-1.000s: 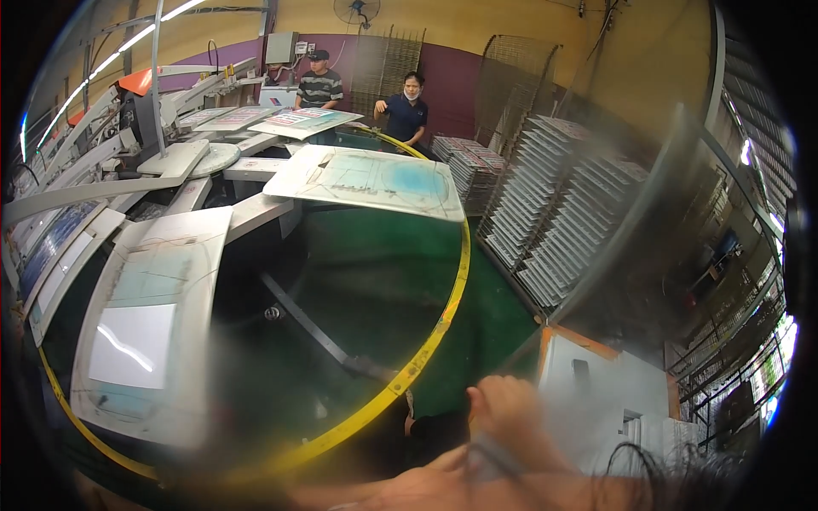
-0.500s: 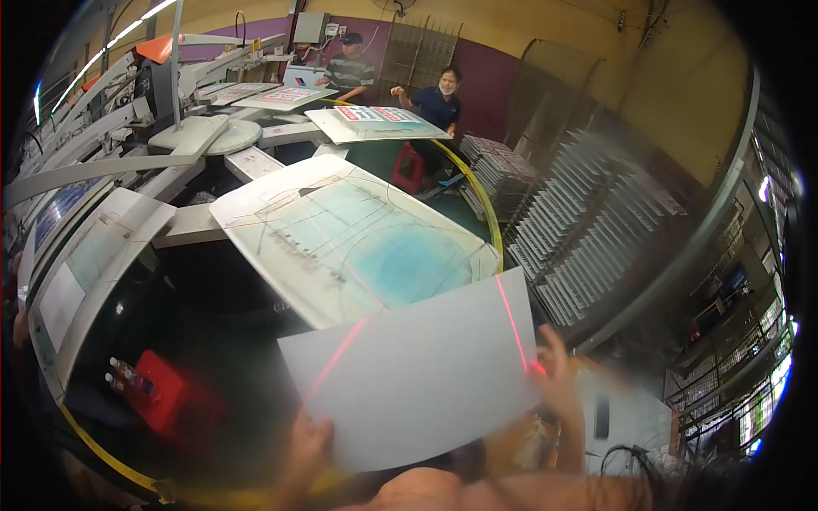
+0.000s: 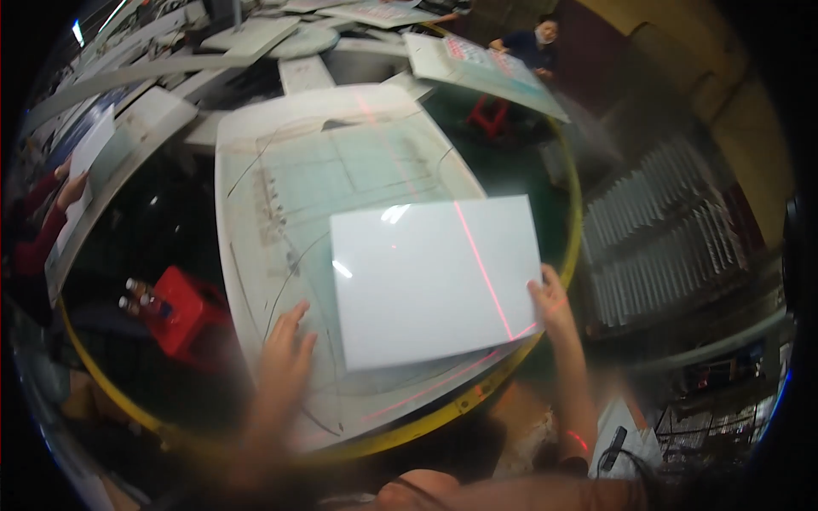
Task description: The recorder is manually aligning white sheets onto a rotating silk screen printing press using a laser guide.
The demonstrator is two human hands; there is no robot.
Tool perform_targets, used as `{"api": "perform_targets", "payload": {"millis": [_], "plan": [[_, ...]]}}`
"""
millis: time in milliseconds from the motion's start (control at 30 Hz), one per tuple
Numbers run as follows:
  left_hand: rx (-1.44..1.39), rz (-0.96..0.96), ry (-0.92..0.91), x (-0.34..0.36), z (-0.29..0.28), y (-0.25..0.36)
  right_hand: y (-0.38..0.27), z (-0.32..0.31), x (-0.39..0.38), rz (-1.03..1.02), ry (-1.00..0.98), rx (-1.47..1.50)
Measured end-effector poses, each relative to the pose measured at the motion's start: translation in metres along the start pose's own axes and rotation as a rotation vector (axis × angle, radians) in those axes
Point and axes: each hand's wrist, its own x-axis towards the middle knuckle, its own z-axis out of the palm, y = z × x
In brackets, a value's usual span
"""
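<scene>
- My left forearm rises from the lower edge of the frame; my left hand (image 3: 288, 353) is spread, fingers pointing up and holding nothing, just left of the white sheet (image 3: 426, 285) and apart from it.
- My right forearm comes up at lower right; my right hand (image 3: 552, 300) has its fingertips at the sheet's right edge, near the lower corner. Whether they pinch it I cannot tell.
- The sheet is right of centre in the frame, over the lower right part of the stained pale board (image 3: 281, 183), a red light line (image 3: 483, 272) running down it.
- Half a second ago I had both hands at the sheet, lower in the frame and tilted; now it is higher, farther over the board, my left hand off it.
- At far left, another person's hands (image 3: 70, 189) with another white sheet (image 3: 92, 153) have come into clearer view.
</scene>
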Motion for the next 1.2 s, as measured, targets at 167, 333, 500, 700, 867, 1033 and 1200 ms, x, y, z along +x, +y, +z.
{"api": "perform_targets", "payload": {"millis": [167, 333, 500, 700, 867, 1033, 1200], "plan": [[0.484, 0.229, 0.048, -0.014, -0.012, -0.010, 0.010, 0.025, 0.057, 0.065, -0.044, -0.105], [0.629, 0.214, 0.066, -0.028, -0.011, -0.005, 0.006, 0.059, 0.073, 0.104, -0.074, -0.131], [0.632, 0.147, 0.037, -0.045, -0.009, -0.008, 0.008, 0.078, 0.074, 0.137, -0.133, -0.173], [0.599, 0.119, 0.043, -0.047, -0.007, -0.010, 0.013, 0.084, 0.077, 0.146, -0.146, -0.181], [0.601, 0.114, 0.055, -0.047, -0.007, -0.012, 0.017, 0.089, 0.080, 0.144, -0.168, -0.168], [0.556, 0.109, 0.078, -0.045, -0.005, -0.009, 0.017, 0.089, 0.081, 0.134, -0.173, -0.186], [0.573, 0.117, 0.082, -0.045, -0.005, -0.009, 0.016, 0.094, 0.079, 0.140, -0.157, -0.190]]}}
